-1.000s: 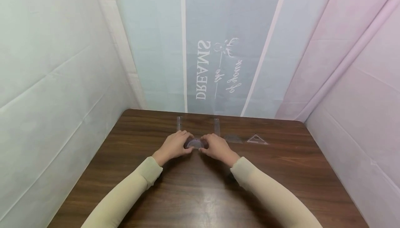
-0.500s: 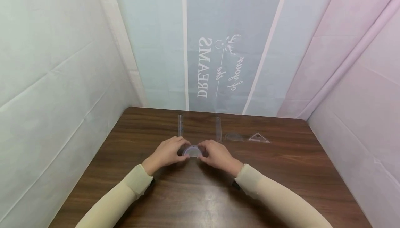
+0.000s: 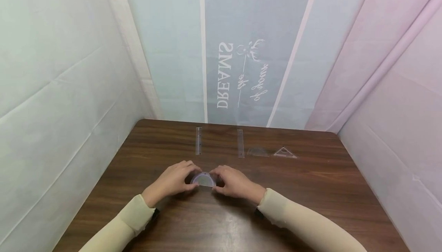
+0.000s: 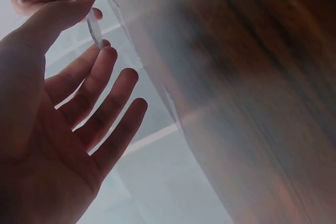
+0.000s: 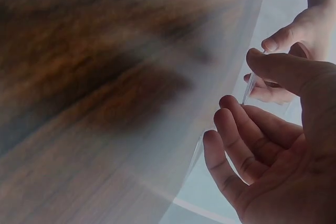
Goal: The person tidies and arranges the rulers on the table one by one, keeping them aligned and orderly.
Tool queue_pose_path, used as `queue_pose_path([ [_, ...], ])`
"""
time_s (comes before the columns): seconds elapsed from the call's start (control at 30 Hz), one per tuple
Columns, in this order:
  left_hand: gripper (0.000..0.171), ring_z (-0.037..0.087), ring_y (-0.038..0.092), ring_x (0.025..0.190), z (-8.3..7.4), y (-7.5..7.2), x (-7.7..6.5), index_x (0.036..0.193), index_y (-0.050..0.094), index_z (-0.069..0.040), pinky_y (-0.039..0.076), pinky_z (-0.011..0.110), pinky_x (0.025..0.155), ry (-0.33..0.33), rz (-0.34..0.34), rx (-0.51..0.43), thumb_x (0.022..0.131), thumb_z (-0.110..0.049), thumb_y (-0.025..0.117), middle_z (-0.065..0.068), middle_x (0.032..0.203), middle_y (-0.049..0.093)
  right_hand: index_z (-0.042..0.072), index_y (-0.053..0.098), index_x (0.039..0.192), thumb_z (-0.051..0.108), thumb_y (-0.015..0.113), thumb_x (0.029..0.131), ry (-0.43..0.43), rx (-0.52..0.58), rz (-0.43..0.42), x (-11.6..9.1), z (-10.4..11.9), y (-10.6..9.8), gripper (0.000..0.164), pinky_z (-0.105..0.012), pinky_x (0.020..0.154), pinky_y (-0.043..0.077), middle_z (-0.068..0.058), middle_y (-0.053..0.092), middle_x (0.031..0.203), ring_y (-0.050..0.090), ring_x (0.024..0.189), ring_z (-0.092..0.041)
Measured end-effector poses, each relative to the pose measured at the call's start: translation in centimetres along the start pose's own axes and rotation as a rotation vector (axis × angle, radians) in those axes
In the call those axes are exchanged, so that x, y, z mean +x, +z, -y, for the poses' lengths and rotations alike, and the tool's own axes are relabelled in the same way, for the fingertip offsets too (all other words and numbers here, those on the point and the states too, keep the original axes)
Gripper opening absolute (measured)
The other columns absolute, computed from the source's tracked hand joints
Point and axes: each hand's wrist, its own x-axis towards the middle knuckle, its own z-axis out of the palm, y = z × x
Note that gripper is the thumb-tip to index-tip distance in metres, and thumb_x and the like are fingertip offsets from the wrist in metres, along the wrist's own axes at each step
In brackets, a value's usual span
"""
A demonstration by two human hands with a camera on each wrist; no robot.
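A clear half-round protractor (image 3: 205,180) is held between both hands near the middle of the table in the head view. My left hand (image 3: 172,181) pinches its left end between thumb and fingertips. At the opposite end, my right hand (image 3: 235,183) pinches it the same way. Seen edge-on in the left wrist view, the protractor (image 4: 93,27) is a thin clear sheet, with the other fingers of my left hand (image 4: 79,114) spread apart. The right wrist view shows it between the thumb and fingers of my right hand (image 5: 278,135), apparently off the tabletop.
Beyond the hands lie a clear ruler (image 3: 198,140) and a second clear ruler (image 3: 240,144), both pointing away from me. To their right are a faint half-round clear piece (image 3: 258,152) and a triangular set square (image 3: 284,156). Fabric walls surround the wooden table (image 3: 310,190).
Both hands have come back towards me and slightly left, carrying the protractor. The near ends of the two rulers, hidden behind the hands before, now show.
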Motion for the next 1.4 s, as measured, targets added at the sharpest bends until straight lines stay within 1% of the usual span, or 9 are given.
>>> queue_pose_path([
  [0.2,0.04,0.011,0.065,0.102,0.4,-0.1,-1.9,0.126,0.073,-0.018,0.058,0.039,0.086,0.006,0.011,-0.002,0.093,-0.036,0.087,-0.008,0.114,0.068,0.011,0.07,0.135,0.031,0.086,0.095,-0.047,-0.007,0.053,0.2,0.8,0.9,0.047,-0.026,0.087,0.056,0.004,0.069,0.115,0.062,0.101,-0.005],
  [0.4,0.039,0.01,0.063,0.1,0.4,0.0,-3.1,0.122,0.073,-0.017,0.057,0.038,0.086,0.006,0.055,-0.017,0.092,-0.038,0.087,-0.009,0.112,0.068,0.016,0.071,0.134,0.035,0.084,0.096,-0.061,-0.015,0.107,0.4,1.4,1.8,0.044,-0.023,0.089,0.054,0.01,0.067,0.115,0.059,0.101,-0.002],
  [0.6,0.04,0.009,0.062,0.099,0.6,-0.5,-4.8,0.12,0.072,-0.019,0.056,0.038,0.085,-0.02,0.087,-0.054,0.09,-0.04,0.089,-0.011,0.111,0.067,0.017,0.071,0.136,0.042,0.084,0.095,-0.088,-0.111,0.146,1.0,2.8,2.6,0.051,-0.022,0.097,0.053,0.01,0.067,0.119,0.06,0.109,-0.002],
  [0.73,0.041,0.013,0.062,0.105,0.9,-0.5,-5.8,0.12,0.071,-0.021,0.057,0.041,0.087,-0.033,0.114,-0.082,0.09,-0.041,0.089,-0.011,0.116,0.066,0.016,0.071,0.136,0.046,0.085,0.093,-0.135,-0.164,0.151,1.4,3.7,3.0,0.054,-0.022,0.101,0.051,0.008,0.067,0.122,0.061,0.113,-0.005],
  [0.83,0.041,0.015,0.061,0.11,1.0,-0.4,-6.1,0.12,0.07,-0.021,0.057,0.043,0.09,-0.036,0.12,-0.106,0.09,-0.041,0.089,-0.01,0.12,0.064,0.015,0.073,0.134,0.046,0.086,0.092,-0.16,-0.194,0.141,1.5,4.0,3.2,0.054,-0.022,0.102,0.05,0.008,0.067,0.122,0.061,0.114,-0.006],
  [0.9,0.041,0.016,0.061,0.112,1.1,-0.3,-6.2,0.12,0.069,-0.021,0.057,0.044,0.091,-0.032,0.116,-0.108,0.091,-0.041,0.088,-0.01,0.121,0.064,0.015,0.073,0.133,0.047,0.086,0.092,-0.166,-0.214,0.136,1.5,4.1,3.3,0.054,-0.022,0.102,0.05,0.007,0.066,0.123,0.061,0.113,-0.006],
  [1.03,0.04,0.016,0.06,0.115,1.2,-0.1,-6.2,0.12,0.069,-0.022,0.057,0.045,0.093,-0.051,0.121,-0.105,0.09,-0.04,0.089,-0.01,0.123,0.062,0.017,0.073,0.133,0.049,0.085,0.092,-0.171,-0.248,0.124,1.6,4.1,3.4,0.054,-0.023,0.1,0.051,0.008,0.066,0.123,0.06,0.112,-0.007],
  [1.13,0.04,0.016,0.059,0.117,1.3,-0.1,-6.1,0.12,0.069,-0.023,0.057,0.046,0.093,-0.066,0.129,-0.106,0.09,-0.039,0.089,-0.011,0.125,0.06,0.017,0.073,0.133,0.05,0.085,0.092,-0.177,-0.26,0.119,1.6,4.2,3.5,0.053,-0.024,0.099,0.051,0.008,0.065,0.123,0.06,0.111,-0.007],
  [1.4,0.039,0.016,0.057,0.117,1.4,-0.1,-6.1,0.119,0.067,-0.024,0.058,0.042,0.087,-0.064,0.125,-0.115,0.089,-0.037,0.09,-0.01,0.126,0.056,0.018,0.073,0.133,0.049,0.085,0.092,-0.165,-0.263,0.12,1.6,4.4,3.4,0.053,-0.025,0.096,0.052,0.008,0.065,0.123,0.059,0.109,-0.007],
])
